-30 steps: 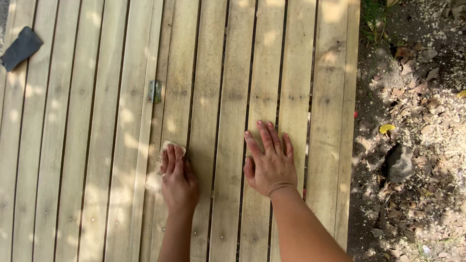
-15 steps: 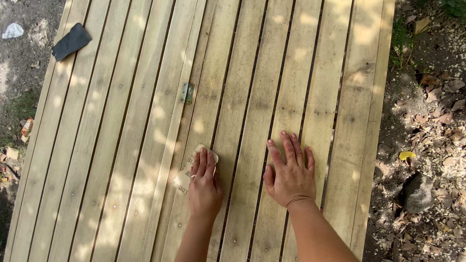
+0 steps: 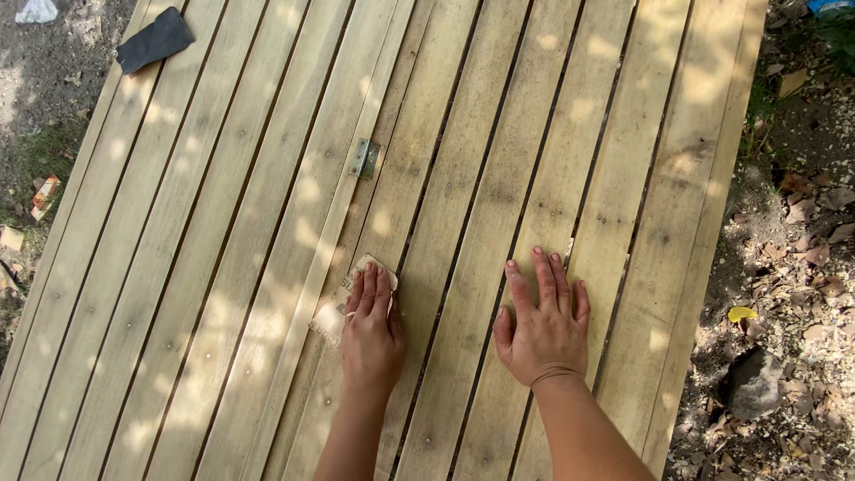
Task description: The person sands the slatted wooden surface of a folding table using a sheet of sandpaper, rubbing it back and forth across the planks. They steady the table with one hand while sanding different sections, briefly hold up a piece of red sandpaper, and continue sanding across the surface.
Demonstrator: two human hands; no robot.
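Head view: looking straight down on a slatted panel of pale wooden planks (image 3: 223,267), dappled with sun and shade, lying over bare ground.
Far left ground: grey dirt with small brick-coloured fragments (image 3: 43,194) and a crumpled white scrap (image 3: 37,11) at the top corner.
Upper left of panel: dark grey flat sheet (image 3: 154,39), lying at the panel's edge, well apart from both hands.
Centre of panel: small grey metal hinge (image 3: 364,158), fixed across the gap between a narrow strip and the next plank, above the left hand.
Sandpaper: tan, worn piece of sandpaper (image 3: 343,303), flat on the planks just left of centre; its upper corner and left edge show, the remainder is under the left hand.
Left hand (image 3: 371,334): palm down on the sandpaper; fingers (image 3: 370,285) extended and close together, pressing it flat against the wood, not curled around it.
Right hand (image 3: 545,325): palm down on bare plank, just right of the left hand, not touching it; fingers (image 3: 550,276) released and slightly spread, grasping nothing.
Right edge of panel: the last plank ends beside soil strewn with dry leaves.
Far right ground: one yellow leaf (image 3: 741,313) and a dark grey stone (image 3: 753,383) just below it, both well clear of the panel.
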